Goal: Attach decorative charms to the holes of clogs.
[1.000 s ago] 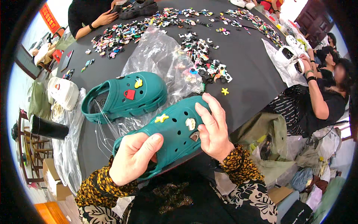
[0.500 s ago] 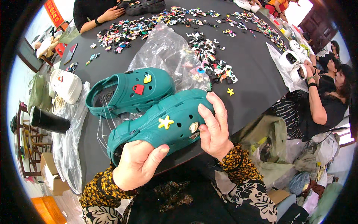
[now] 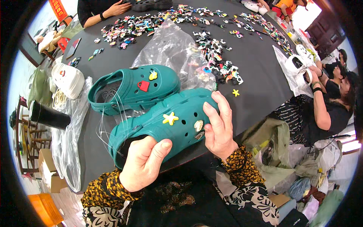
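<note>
Held green clog (image 3: 183, 103): long axis heel left, toe right. Left hand (image 3: 145, 160) gripping its opening's rim; right hand (image 3: 219, 128) at toe, thumb hidden, grip: cannot tell.

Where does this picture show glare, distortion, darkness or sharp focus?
Head view, upper right: glare whitens the bright opening; head view, beside it: the dark brown wooden door leans, likely fisheye distortion; head view, corners: black vignetting; head view, centre: the held teal foam clog looks fairly sharp.

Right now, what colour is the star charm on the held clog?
Yellow. The star charm on the teal clog shows in the head view.
</note>
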Demonstrator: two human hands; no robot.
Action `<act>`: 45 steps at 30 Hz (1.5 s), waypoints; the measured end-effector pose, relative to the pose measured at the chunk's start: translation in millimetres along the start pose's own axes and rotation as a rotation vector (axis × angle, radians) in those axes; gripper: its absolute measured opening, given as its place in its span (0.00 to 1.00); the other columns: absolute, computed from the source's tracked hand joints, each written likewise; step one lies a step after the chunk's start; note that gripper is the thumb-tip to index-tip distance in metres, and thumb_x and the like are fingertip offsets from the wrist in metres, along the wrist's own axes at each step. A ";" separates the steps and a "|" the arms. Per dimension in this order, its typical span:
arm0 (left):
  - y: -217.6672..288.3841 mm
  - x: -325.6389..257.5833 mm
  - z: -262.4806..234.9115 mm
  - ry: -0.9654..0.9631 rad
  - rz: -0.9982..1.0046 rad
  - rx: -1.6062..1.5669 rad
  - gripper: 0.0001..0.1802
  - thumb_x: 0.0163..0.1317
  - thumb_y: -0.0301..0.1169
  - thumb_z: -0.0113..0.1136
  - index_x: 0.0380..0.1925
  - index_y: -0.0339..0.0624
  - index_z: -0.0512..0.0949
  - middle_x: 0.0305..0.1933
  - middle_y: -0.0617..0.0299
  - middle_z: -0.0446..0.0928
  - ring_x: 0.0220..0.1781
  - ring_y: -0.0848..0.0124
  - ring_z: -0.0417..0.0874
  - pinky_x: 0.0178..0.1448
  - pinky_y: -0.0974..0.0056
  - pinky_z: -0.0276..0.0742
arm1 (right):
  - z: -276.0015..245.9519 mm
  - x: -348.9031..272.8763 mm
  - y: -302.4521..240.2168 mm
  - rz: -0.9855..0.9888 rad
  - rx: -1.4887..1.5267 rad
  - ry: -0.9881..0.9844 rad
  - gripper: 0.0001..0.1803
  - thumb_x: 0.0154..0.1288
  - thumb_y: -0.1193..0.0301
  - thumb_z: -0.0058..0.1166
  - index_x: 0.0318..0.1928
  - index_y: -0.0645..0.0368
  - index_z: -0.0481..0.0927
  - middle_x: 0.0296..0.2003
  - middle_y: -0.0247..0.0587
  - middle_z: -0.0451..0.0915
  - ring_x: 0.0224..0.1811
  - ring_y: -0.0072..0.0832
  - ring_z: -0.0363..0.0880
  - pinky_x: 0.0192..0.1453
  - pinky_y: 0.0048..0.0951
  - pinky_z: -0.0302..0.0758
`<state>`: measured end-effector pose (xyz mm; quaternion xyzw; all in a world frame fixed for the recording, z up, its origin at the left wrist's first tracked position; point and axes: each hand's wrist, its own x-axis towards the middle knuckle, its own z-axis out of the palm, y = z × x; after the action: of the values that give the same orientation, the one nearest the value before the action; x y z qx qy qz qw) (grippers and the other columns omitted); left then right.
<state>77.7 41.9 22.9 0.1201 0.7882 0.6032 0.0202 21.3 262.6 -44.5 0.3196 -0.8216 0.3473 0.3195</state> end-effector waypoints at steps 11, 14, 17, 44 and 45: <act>-1.7 -0.9 9.5 0.070 0.066 0.043 0.15 0.69 0.31 0.54 0.24 0.35 0.69 0.17 0.60 0.67 0.18 0.71 0.64 0.24 0.66 0.64 | -0.5 -1.6 0.8 0.004 -0.003 -0.010 0.28 0.56 0.79 0.52 0.60 0.60 0.70 0.62 0.60 0.62 0.63 0.57 0.64 0.65 0.50 0.64; -0.6 2.2 6.8 0.034 0.092 0.087 0.11 0.69 0.30 0.52 0.29 0.34 0.72 0.18 0.59 0.68 0.18 0.71 0.64 0.24 0.66 0.65 | -1.3 0.4 1.1 0.000 -0.002 -0.010 0.28 0.55 0.79 0.53 0.60 0.60 0.70 0.62 0.60 0.62 0.62 0.57 0.65 0.65 0.50 0.65; 0.1 3.9 4.0 0.016 0.060 0.118 0.11 0.70 0.30 0.51 0.30 0.34 0.73 0.18 0.60 0.67 0.18 0.72 0.64 0.25 0.67 0.64 | -3.9 2.2 0.7 0.016 -0.018 -0.025 0.28 0.54 0.79 0.55 0.59 0.61 0.72 0.61 0.58 0.64 0.62 0.55 0.66 0.65 0.47 0.66; -2.9 17.1 -16.6 -0.246 -0.107 -0.082 0.19 0.72 0.37 0.46 0.55 0.34 0.70 0.32 0.74 0.67 0.32 0.83 0.62 0.36 0.76 0.60 | -56.6 -13.6 103.8 0.450 -0.372 -0.220 0.15 0.60 0.72 0.55 0.47 0.60 0.76 0.40 0.46 0.74 0.47 0.43 0.73 0.51 0.41 0.71; -3.0 16.6 -17.3 -0.252 -0.123 -0.097 0.20 0.72 0.38 0.47 0.55 0.34 0.69 0.32 0.74 0.67 0.32 0.83 0.62 0.36 0.77 0.60 | -56.6 -13.0 105.3 0.454 -0.378 -0.248 0.14 0.60 0.71 0.56 0.47 0.60 0.76 0.40 0.46 0.74 0.46 0.43 0.73 0.51 0.41 0.71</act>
<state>58.0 28.3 26.6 0.1452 0.7551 0.6186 0.1615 -32.5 368.8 -61.4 0.1028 -0.9547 0.2092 0.1852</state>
